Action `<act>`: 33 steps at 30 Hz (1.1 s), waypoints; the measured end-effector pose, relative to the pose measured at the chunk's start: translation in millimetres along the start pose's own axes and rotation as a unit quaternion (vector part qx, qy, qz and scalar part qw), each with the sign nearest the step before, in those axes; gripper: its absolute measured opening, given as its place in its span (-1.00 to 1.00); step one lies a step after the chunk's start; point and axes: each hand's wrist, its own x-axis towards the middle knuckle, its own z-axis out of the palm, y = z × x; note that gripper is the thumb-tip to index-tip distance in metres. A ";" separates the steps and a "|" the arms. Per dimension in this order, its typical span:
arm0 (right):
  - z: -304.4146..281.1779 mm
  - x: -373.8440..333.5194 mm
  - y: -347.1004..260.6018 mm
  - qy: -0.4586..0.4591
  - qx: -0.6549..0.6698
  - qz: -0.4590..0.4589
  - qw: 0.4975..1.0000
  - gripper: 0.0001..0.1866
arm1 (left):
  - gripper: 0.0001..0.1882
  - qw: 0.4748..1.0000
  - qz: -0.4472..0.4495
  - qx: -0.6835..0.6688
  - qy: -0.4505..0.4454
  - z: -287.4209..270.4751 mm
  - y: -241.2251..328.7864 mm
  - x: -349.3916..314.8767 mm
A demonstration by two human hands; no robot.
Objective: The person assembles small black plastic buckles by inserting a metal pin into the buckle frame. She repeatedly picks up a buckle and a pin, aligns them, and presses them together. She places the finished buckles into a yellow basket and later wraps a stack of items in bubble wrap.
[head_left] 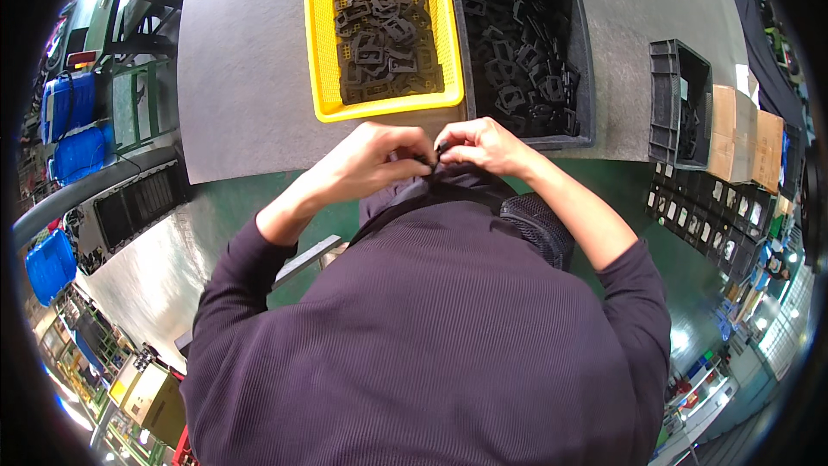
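My left hand (385, 158) and my right hand (483, 146) meet just off the near edge of the table, fingers pinched close together. Between their fingertips is a small black part (435, 155), mostly covered by the fingers, so its full shape does not show. Right beyond my hands stands a yellow plastic basket (314, 43) with a heap of black plastic frame-like parts (379, 43) inside. Beside it, on the right, a black bin (589, 60) holds many similar black parts (522, 65).
The grey table (246, 60) spans the far side. At its right end sit a smaller dark crate (664, 103) and cardboard boxes (733, 134). Black crates with pale labels (707, 211) are stacked below. Blue plastic bins (71, 108) and metal racks stand to the left.
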 end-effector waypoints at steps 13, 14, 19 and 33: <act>34.1 -30.5 -25.4 0.150 -0.270 -0.112 0.944 -0.81 | -0.86 0.805 -0.254 -0.526 0.102 43.3 -52.4 -21.9; 35.2 -31.2 -25.8 0.162 -0.302 -0.150 0.927 -0.80 | -0.87 0.810 -0.253 -0.520 0.096 41.8 -49.5 -20.9; 35.2 -33.9 -27.4 0.168 -0.342 -0.204 0.902 -0.82 | -0.87 0.861 -0.201 -0.452 0.119 51.6 -53.3 -17.8; 30.3 -33.8 -29.1 0.176 -0.440 -0.245 0.846 -0.83 | -0.92 0.872 -0.167 -0.450 0.094 53.2 -39.7 -22.6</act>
